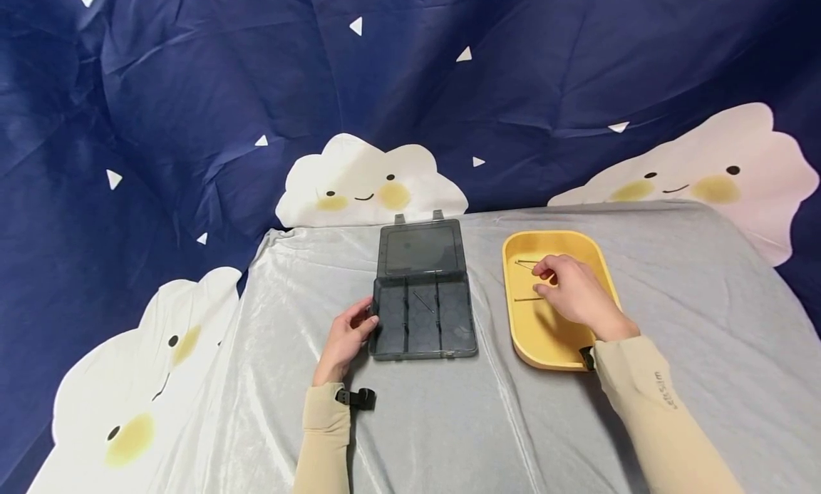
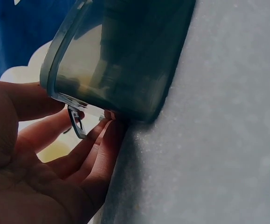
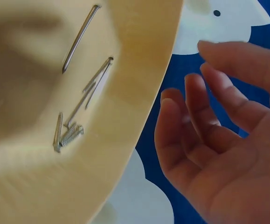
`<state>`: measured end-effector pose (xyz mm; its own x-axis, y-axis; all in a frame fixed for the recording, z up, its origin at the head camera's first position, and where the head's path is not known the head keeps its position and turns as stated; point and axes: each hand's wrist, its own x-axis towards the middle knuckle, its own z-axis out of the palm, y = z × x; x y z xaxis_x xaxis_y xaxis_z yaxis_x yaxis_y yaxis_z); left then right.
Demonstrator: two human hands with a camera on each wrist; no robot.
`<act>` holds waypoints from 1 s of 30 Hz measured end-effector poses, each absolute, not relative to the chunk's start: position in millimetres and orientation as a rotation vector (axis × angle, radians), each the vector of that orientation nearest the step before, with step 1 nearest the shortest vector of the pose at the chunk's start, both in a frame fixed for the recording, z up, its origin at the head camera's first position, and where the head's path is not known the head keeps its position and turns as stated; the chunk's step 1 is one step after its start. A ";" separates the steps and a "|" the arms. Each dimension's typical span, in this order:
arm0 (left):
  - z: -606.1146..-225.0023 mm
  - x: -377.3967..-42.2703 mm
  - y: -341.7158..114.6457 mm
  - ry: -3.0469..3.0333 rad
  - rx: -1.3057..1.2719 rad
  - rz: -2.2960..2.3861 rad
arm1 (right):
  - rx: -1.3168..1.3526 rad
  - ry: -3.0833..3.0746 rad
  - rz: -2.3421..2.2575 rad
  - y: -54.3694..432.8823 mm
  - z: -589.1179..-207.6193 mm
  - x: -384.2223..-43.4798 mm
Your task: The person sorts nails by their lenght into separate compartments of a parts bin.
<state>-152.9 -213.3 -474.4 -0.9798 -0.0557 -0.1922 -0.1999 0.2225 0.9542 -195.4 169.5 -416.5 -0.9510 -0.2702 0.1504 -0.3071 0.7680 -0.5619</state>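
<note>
A dark translucent compartment box (image 1: 422,352) lies with its lid (image 1: 421,250) raised at the back. One nail (image 1: 423,301) lies slantwise in its middle section. My left hand (image 1: 347,338) grips the box's left side, thumb over the rim and fingers against the outer wall near the cloth. To the right, my right hand (image 1: 574,287) hovers over a yellow tray (image 1: 535,351), thumb and fingertips apart and nothing visible between them. Several nails (image 3: 81,39) and a few small screws (image 3: 71,134) are on the tray floor. The hand partly covers them in the head view.
Grey cloth (image 1: 436,423) covers the table. Behind it hangs a dark blue curtain (image 1: 410,88) with cloud and triangle prints. The box and the tray stand side by side with a narrow strip of cloth between them.
</note>
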 end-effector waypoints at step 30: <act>-485.3 -158.9 -215.7 2.347 -0.242 1.882 | 0.462 -2.978 0.924 164.8 -424.0 -141.5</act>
